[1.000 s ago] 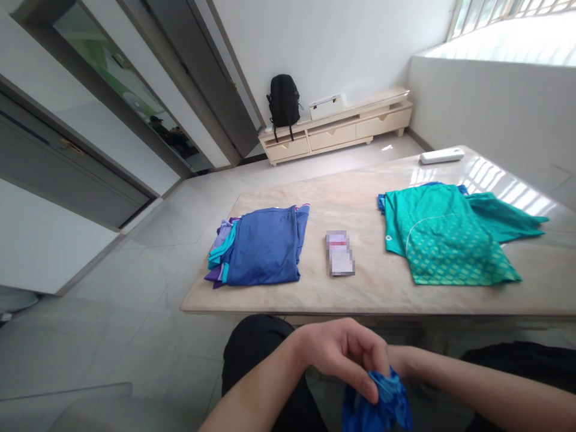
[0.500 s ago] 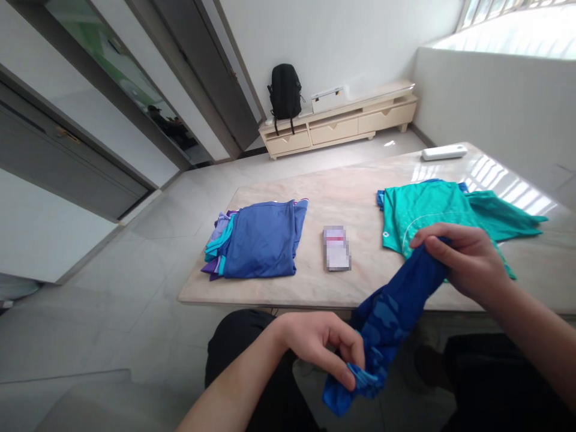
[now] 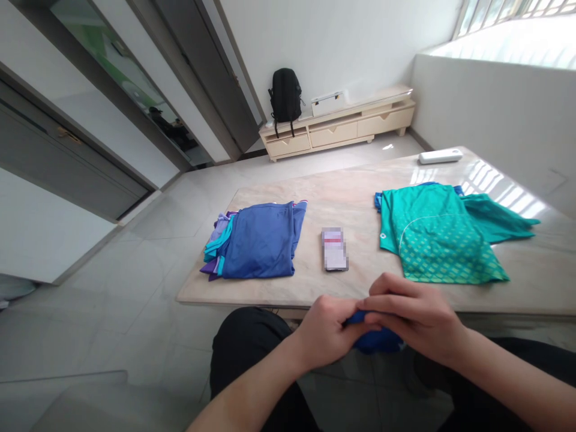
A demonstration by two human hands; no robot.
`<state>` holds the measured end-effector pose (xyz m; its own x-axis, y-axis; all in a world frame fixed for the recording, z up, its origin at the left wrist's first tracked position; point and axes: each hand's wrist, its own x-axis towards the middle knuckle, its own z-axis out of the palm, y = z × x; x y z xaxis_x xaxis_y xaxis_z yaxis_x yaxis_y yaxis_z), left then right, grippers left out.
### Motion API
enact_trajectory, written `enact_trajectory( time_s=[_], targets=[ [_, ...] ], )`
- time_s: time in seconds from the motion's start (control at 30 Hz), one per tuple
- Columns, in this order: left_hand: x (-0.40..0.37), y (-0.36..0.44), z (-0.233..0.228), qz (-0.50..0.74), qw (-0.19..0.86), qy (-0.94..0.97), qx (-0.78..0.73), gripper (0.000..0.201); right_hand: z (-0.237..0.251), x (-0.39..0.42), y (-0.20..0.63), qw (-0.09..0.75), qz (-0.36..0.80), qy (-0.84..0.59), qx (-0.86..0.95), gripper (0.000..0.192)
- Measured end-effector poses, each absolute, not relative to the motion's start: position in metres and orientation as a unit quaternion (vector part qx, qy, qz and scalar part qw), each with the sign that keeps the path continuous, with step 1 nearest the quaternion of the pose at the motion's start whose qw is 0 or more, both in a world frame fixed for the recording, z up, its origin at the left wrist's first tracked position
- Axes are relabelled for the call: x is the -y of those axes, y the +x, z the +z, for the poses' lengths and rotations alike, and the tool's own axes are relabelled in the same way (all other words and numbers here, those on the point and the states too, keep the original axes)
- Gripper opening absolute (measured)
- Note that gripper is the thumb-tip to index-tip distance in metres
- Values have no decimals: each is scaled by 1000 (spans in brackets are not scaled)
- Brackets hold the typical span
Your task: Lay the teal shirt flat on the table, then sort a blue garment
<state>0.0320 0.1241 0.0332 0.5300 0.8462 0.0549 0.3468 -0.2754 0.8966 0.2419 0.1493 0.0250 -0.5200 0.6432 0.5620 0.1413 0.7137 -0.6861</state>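
Just off the table's near edge, my left hand (image 3: 330,333) and my right hand (image 3: 416,318) meet with fingertips together. Both are closed on a bunched blue garment (image 3: 378,341), mostly hidden behind the fingers; its kind cannot be made out. On the table to the right, a green shirt (image 3: 438,231) lies spread over some blue cloth. To the left rests a stack of folded clothes, with a dark blue garment (image 3: 261,240) on top and purple and turquoise edges poking out. Between them lies a phone (image 3: 334,249) with a blurred screen.
The marble-look table (image 3: 252,293) stands across my knees. A white oblong device (image 3: 441,156) sits at its far right corner. Beyond, a low cabinet (image 3: 335,133) carries a black backpack (image 3: 286,96) and a white box (image 3: 327,104). Grey doors are at the left.
My right hand has come down and left, my left hand slightly up, so they now meet. The blue garment, stretched between them before, is gathered into a small bunch.
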Motion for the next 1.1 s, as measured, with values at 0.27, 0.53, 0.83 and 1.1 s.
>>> enact_trajectory(
  time_s=[0.27,0.53,0.83,1.1],
  targets=[
    [-139,-1,26,286,566,670,-386,53,-24,-158,247,80,609,-302,729,40],
    [-144,-56,18,362,705,456,-405,57,-32,-199,269,-48,427,-372,823,16],
    [-153,-63,23,135,637,619,-439,49,-12,-230,315,164,553,-361,733,39],
    [-154,-52,19,247,484,680,-493,41,-8,-231,310,321,504,-370,711,40]
  ],
)
